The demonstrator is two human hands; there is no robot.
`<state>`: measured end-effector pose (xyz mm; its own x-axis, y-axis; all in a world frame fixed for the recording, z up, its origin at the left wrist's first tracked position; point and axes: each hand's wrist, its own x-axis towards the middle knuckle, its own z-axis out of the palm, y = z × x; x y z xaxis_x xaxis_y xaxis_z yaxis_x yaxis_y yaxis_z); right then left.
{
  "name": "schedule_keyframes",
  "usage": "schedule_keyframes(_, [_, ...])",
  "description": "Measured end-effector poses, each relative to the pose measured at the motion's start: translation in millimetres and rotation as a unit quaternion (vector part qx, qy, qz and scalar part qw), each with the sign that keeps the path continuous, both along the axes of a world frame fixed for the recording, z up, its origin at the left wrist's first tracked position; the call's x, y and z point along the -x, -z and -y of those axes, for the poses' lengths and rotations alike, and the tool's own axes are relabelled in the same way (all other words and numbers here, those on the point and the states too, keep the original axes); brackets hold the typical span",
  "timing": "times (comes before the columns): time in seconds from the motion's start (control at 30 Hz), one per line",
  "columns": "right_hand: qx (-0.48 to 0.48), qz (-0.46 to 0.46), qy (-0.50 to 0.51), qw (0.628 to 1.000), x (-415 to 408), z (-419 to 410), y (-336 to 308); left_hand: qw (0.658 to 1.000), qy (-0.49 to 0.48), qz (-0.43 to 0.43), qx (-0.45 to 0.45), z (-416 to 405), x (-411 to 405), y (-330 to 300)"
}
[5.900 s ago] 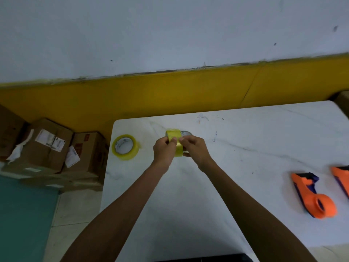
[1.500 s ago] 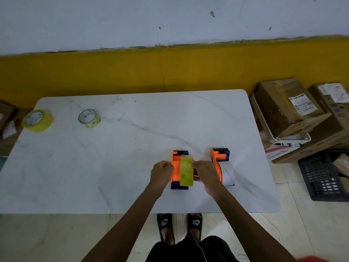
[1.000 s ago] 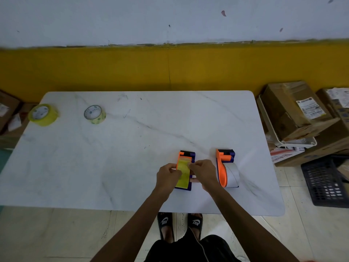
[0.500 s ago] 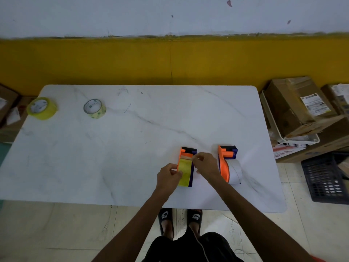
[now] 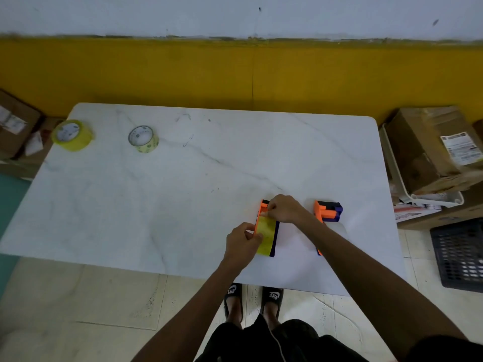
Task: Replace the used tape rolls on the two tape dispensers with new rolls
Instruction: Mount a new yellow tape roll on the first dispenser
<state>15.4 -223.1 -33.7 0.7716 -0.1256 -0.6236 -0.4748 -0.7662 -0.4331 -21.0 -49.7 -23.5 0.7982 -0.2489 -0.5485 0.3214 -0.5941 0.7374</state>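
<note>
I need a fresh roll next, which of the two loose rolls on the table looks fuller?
The roll at the far left corner: its yellow band is thicker than the paler roll beside it.

White marble table (image 5: pixel 183 205): two tape rolls (image 5: pixel 72 135) (image 5: pixel 143 139), two dispensers (image 5: pixel 266 232) (image 5: pixel 328 210).

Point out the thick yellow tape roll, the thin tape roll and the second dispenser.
thick yellow tape roll (image 5: pixel 72 135), head view, on its top face.
thin tape roll (image 5: pixel 143 139), head view, on its core.
second dispenser (image 5: pixel 328 210), head view, on its orange front.
</note>
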Motion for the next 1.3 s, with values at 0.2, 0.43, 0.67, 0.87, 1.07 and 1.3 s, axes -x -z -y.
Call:
schedule_keyframes(0.2, [-0.022,-0.014,-0.072,0.997,-12.6,3.8,-4.0,0.999,0.016,0.017,-0.022,-0.2,0.9,3.7])
schedule_keyframes(0.43, [0.061,0.033,-0.118,0.991,-7.0,0.1,5.5,0.993,0.069,0.048,-0.088,8.8,2.4,4.9])
schedule_keyframes(0.67, [0.145,0.043,-0.232,0.961,-9.8,-0.3,16.8,0.974,0.121,0.076,-0.176,14.8,4.4,-1.8])
schedule_keyframes(0.87, [0.121,0.076,-0.251,0.957,-4.2,10.1,18.9,0.951,0.150,0.114,-0.247,23.5,3.2,-5.2])
schedule_keyframes(1.07, [0.074,0.116,-0.237,0.962,-4.7,14.5,18.6,0.945,0.168,0.101,-0.260,20.1,-3.5,-5.0])
schedule_keyframes(1.3, [0.032,0.111,-0.220,0.969,-10.3,9.3,32.5,0.949,0.182,0.099,-0.236,8.0,-17.4,-2.2])
